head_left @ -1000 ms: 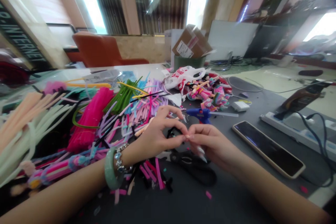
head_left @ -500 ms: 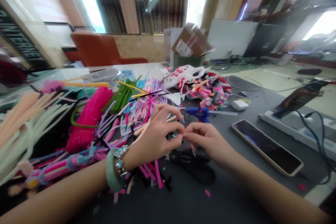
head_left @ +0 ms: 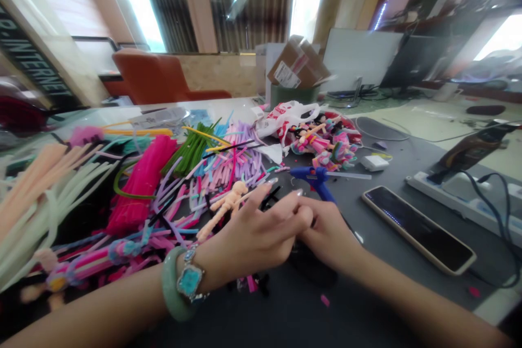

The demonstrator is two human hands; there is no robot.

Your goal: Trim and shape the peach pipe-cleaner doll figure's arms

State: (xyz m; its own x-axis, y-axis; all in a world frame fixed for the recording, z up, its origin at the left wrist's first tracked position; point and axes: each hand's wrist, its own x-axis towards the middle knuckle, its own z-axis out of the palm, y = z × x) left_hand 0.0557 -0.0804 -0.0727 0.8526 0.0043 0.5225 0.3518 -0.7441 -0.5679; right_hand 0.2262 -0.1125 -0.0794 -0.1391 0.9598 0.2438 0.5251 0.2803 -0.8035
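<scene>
My left hand (head_left: pixel 261 228), with a bangle and a bracelet at the wrist, meets my right hand (head_left: pixel 328 234) above the dark mat. The left index finger reaches forward, while its other fingers curl against the right hand. My right hand is closed, its fingertips covered by the left. Anything between them is hidden. Just behind the left hand lies a beige pipe cleaner figure (head_left: pixel 228 204). A blue glue gun (head_left: pixel 312 175) with a clear glue stick rests beyond the right hand. Black scissors (head_left: pixel 312 272) lie partly covered under the hands.
Pipe cleaners in pink (head_left: pixel 136 190), green (head_left: pixel 191 152) and other colours crowd the left side. Finished dolls (head_left: pixel 318 141) sit near a plastic bag (head_left: pixel 285 117). To the right are a phone (head_left: pixel 420 228), a white adapter (head_left: pixel 374 163) and a power strip (head_left: pixel 432 187).
My left hand has turned, palm more downward, and its fingers now overlap the right hand. The fingertip pinch is no longer visible. The beige figure has come into clearer view.
</scene>
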